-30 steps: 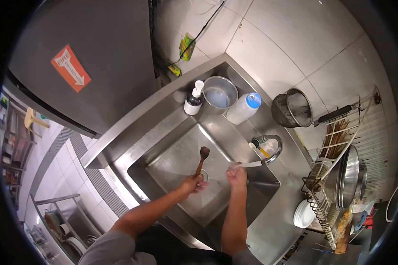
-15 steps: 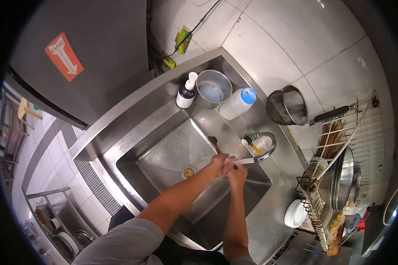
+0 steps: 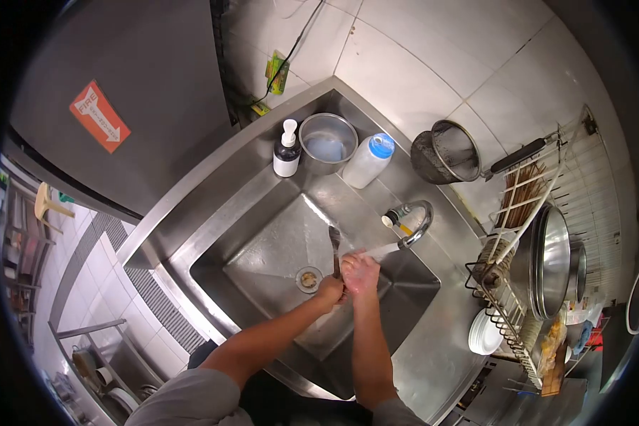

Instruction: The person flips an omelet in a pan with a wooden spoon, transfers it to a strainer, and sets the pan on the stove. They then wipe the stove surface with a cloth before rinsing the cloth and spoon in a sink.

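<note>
Person has the wooden utensil (image 3: 335, 248) over the sink (image 3: 266, 245), its darker end pointing away, just past the hands. L hand (image 3: 329, 290) is closed round the handle; R hand (image 3: 360, 274) is right beside it, fingers bent, in or at the edge of the water stream (image 3: 382, 250). Can't tell if R grips the handle or only touches it. The faucet (image 3: 424, 228) is to the R of both hands & a bit beyond; the drain (image 3: 308, 280) is just L of them. To do this well, prob. best to keep L grip firm & low on the handle, w/ R free to rub along the wood, turning it so each side meets the water. The far end looks off to the L of the main flow, so it'd need shifting R to get a full rinse. Keeping it low, w/in the sink walls, should limit splash onto the counter (image 3: 433, 334).
</note>
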`<state>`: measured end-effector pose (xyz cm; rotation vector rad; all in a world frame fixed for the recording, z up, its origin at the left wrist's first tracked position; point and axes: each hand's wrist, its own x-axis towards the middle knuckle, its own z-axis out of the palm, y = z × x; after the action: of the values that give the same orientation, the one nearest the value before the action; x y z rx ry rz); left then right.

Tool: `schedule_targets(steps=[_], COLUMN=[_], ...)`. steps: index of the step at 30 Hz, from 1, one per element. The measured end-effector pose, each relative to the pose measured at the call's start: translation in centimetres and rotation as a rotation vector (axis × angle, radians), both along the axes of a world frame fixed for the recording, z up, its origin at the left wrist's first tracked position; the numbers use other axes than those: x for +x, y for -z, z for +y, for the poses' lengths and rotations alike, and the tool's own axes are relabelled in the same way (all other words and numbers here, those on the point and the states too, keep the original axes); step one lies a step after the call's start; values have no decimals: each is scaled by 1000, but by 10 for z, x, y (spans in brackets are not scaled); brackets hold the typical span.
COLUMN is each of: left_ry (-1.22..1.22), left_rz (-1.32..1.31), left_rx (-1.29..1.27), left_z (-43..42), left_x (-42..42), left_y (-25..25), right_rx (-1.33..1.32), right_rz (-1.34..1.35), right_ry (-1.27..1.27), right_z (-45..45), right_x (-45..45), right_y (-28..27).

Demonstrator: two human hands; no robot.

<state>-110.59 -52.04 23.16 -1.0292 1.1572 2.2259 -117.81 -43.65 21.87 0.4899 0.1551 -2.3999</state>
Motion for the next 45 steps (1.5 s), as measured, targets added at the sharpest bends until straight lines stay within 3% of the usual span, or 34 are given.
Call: schedule_targets(steps=[5,6,8,9,11,12,14,16,17,18,19,20,23,26,28,29,30,32,33,34,35,36,37,38,39,40,42,44,45], left_ry=[3,99,193,194,209,334,466,773,788,625,461,476,-6,88,23,69,45,108,196,241,215,439,3,167,405,521,643,667,681], left_rz=[30,99,172,178,189,180,179,76,86,-9,-101,-87,105,74,294,344,210,313,305,231,156,169,41,90,136,222,312,1196,1207], left_rx=[8,-35,-84,-118,-150,-183,-214,-61,-62,-82,-97,-91,375,376,303,255,155,366,479,400,443,347,291,332,228,229,231,-683,-675], left_z=[-4,-6,-8,-8,-7,-7,-11,-34,-39,-43,-44,-44,-31,-13,-8,-5,-11,-13,-5,-1,-5,-23,-9,-31,-41,-33,-27,-18,-16], left_x=[2,2,1,1,2,0,2,4,5,5,2,-2,-27,-63,-85,-100,-104,-104,-104,-104,-95,-117,-95,-165,-160,-166,-195,-225,-218], left_y=[3,4,3,-11,-12,-10,-5,-40,-33,-17,-3,7,31,72,129,150,101,89,71,68,38,75,11,122,76,72,83,94,82], right_rx=[-156,-156,1058,1056,1952,1957,1005,988,1094,1202,1224,1238,1083,1128,1142,1170,1200,1464,1566,1910,1979,2033,1922,1898,1833,1833,2120,2339,2451], right_rz=[106,107,334,334,637,633,61,124,257,387,292,289,246,278,211,266,318,396,519,759,653,886,736,613,521,448,621,641,627], right_ry=[-23,-26,-224,-223,-479,-468,-646,-589,-596,-601,-597,-579,-496,-384,-363,-335,-299,-221,-13,-26,-76,4,67,-113,-306,-239,-567,-258,-195], right_z=[-3,-4,-6,-9,-15,-13,-5,9,12,14,15,17,17,7,9,11,10,5,5,3,-4,0,-5,-8,-16,-17,-21,-29,-37], right_x=[-4,-4,-6,-4,0,-1,-2,7,14,21,30,40,68,93,108,113,115,103,96,77,83,82,68,86,98,113,136,192,217], right_y=[12,8,-1,-1,-2,-4,-9,-2,-4,-7,-16,-21,-34,-45,-47,-50,-51,-56,-38,-30,-60,-44,6,-21,-55,-64,-78,-99,-76])
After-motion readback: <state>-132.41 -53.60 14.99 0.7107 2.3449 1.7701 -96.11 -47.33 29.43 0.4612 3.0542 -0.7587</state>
